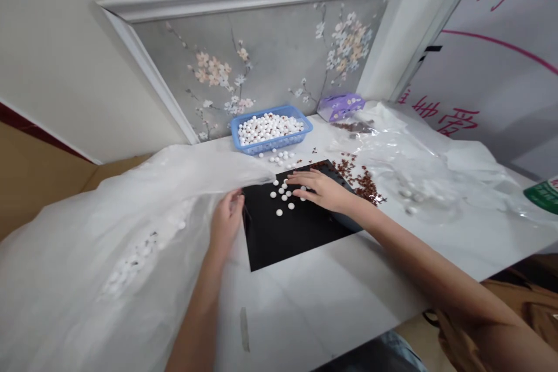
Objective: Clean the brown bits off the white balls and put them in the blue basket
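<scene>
A black sheet point(279, 241) lies on the white table, with several white balls point(279, 213) on its upper part. My right hand point(320, 189) is over the sheet, palm down with fingers stretched out, beside the balls. At the sheet's upper left corner, my left hand point(228, 218) has its thumb and fingers closed on the edge of a clear plastic bag point(192, 244). More white balls show inside that bag. Brown star-shaped pieces point(366, 185) are scattered beyond my right hand, some on the sheet's far edge.
A blue basket point(272, 143) full of white balls stands against the wall, with loose balls in front. Right of it sit a purple pack point(340, 107) and crumpled clear plastic point(410, 163). A green item point(543, 196) is at the far right edge.
</scene>
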Motion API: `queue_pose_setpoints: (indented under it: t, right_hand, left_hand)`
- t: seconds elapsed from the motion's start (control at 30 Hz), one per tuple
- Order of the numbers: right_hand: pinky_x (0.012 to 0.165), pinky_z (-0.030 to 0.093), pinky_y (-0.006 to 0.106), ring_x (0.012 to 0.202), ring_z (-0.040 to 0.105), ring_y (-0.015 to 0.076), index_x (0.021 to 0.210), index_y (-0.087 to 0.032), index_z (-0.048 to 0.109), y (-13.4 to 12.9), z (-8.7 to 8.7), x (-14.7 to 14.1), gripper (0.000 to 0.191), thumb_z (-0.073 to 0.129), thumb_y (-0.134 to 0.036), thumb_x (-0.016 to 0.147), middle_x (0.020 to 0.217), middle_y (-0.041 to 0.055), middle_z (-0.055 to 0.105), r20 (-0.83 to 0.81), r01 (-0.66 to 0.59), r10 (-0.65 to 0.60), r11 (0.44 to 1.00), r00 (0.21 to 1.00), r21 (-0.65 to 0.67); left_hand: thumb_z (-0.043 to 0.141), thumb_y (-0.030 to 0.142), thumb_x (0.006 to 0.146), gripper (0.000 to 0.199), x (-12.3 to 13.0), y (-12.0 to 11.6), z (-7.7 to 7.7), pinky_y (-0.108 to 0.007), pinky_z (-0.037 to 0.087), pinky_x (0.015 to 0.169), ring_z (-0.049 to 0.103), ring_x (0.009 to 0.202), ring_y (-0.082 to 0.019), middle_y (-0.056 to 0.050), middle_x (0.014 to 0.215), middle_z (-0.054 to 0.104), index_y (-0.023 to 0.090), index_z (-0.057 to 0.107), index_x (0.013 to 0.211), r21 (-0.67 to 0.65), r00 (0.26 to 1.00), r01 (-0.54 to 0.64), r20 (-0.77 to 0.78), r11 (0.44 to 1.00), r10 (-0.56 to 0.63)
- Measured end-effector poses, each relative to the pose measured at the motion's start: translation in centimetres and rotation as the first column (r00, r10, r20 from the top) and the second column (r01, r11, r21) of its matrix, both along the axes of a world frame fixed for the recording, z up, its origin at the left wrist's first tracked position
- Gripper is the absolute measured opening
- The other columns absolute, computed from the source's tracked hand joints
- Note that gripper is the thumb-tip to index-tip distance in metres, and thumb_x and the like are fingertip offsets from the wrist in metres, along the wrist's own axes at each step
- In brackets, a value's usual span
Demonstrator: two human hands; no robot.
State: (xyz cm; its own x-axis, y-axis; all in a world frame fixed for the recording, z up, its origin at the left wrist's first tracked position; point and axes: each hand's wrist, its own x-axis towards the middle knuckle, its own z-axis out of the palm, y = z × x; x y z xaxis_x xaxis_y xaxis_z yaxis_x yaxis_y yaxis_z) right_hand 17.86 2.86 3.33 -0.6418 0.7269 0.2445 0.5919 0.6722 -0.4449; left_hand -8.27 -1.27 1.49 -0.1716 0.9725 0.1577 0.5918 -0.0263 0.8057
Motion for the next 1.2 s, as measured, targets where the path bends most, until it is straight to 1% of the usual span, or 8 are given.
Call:
queue_pose_setpoints:
  t: [0.13,0.23,0.33,0.4,0.5,0.63,0.9,1.2]
  right_hand:
    - [0.095,0.038,0.036,0.109,0.050,0.0209,0.113,-0.021,0.058,-0.6,0.1,3.0,0.032,0.044,-0.035,0.088,0.114,0.0070,0.059,-0.071,0.153,-0.153,0.988,0.986,-0.002]
    - [0.084,0.044,0.034,0.095,0.055,0.0204,0.103,-0.020,0.062,-0.8,-0.4,4.9,0.026,0.049,-0.031,0.084,0.100,0.0071,0.062,-0.025,0.235,-0.236,0.971,0.971,-0.054]
    - [0.069,0.046,0.029,0.078,0.057,0.0171,0.096,-0.020,0.063,-0.9,-0.3,6.0,0.022,0.051,-0.028,0.081,0.087,0.0054,0.062,0.033,0.300,-0.298,0.943,0.954,-0.144]
    - [0.063,0.045,0.026,0.070,0.056,0.0148,0.094,-0.020,0.063,-0.9,0.2,6.3,0.021,0.053,-0.027,0.078,0.082,0.0041,0.062,0.049,0.310,-0.307,0.928,0.950,-0.205]
    - [0.058,0.044,0.024,0.064,0.056,0.0131,0.086,-0.019,0.064,-1.2,0.9,6.3,0.018,0.058,-0.028,0.072,0.073,0.0020,0.062,0.061,0.264,-0.259,0.910,0.964,-0.321]
    - [0.055,0.043,0.023,0.058,0.056,0.0126,0.072,-0.018,0.062,-1.3,0.7,5.9,0.008,0.057,-0.024,0.071,0.063,0.0005,0.061,0.071,0.232,-0.222,0.890,0.972,-0.393]
    - [0.059,0.041,0.024,0.062,0.055,0.0123,0.078,-0.018,0.059,-1.9,0.6,4.5,0.015,0.045,-0.024,0.082,0.075,0.0026,0.062,-0.012,0.207,-0.216,0.949,0.976,-0.238]
    - [0.057,0.044,0.020,0.057,0.057,0.0077,0.089,-0.019,0.058,-4.1,-0.6,-0.1,0.018,0.048,-0.033,0.085,0.081,0.0011,0.062,-0.368,0.034,-0.179,0.929,0.912,-0.367]
  left_hand:
    - [0.042,0.044,0.080,0.035,-4.9,0.6,0.6,-0.031,0.042,0.085,0.058,0.094,-0.021,-0.007,0.099,0.065,0.018,0.058,0.096,0.012,0.974,-0.223,-0.031,0.975,0.223]
    - [0.038,0.043,0.080,0.034,-6.0,0.1,1.7,-0.034,0.044,0.073,0.059,0.083,-0.025,-0.009,0.086,0.065,0.017,0.059,0.082,-0.001,0.879,-0.414,-0.260,0.910,0.400]
    - [0.035,0.041,0.080,0.035,-3.6,-0.9,3.6,-0.037,0.039,0.059,0.058,0.071,-0.030,-0.012,0.074,0.064,0.020,0.060,0.070,-0.191,0.746,-0.476,-0.605,0.859,0.279]
    - [0.037,0.042,0.078,0.036,-0.6,-1.9,4.7,-0.034,0.034,0.053,0.056,0.063,-0.029,-0.011,0.067,0.063,0.020,0.058,0.060,-0.318,0.728,-0.402,-0.680,0.859,0.089]
    - [0.041,0.047,0.078,0.034,3.3,-3.3,5.2,-0.028,0.029,0.050,0.052,0.055,-0.021,-0.004,0.058,0.058,0.022,0.056,0.062,-0.384,0.796,-0.038,-0.570,0.922,-0.205]
    - [0.050,0.042,0.075,0.022,5.3,-4.2,3.9,-0.025,0.031,0.048,0.050,0.054,-0.015,0.002,0.062,0.053,0.025,0.055,0.088,-0.449,0.824,0.344,-0.276,0.824,-0.494]
    - [0.040,0.033,0.085,0.025,6.6,-3.6,1.2,-0.026,0.041,0.065,0.052,0.065,-0.013,-0.002,0.089,0.057,0.025,0.060,0.097,-0.186,0.869,0.429,-0.181,0.884,-0.460]
    - [0.054,0.036,0.077,0.021,7.1,-3.5,0.0,-0.022,0.042,0.054,0.054,0.063,-0.011,-0.001,0.079,0.062,0.022,0.060,0.091,-0.056,0.958,0.286,0.049,0.956,-0.284]
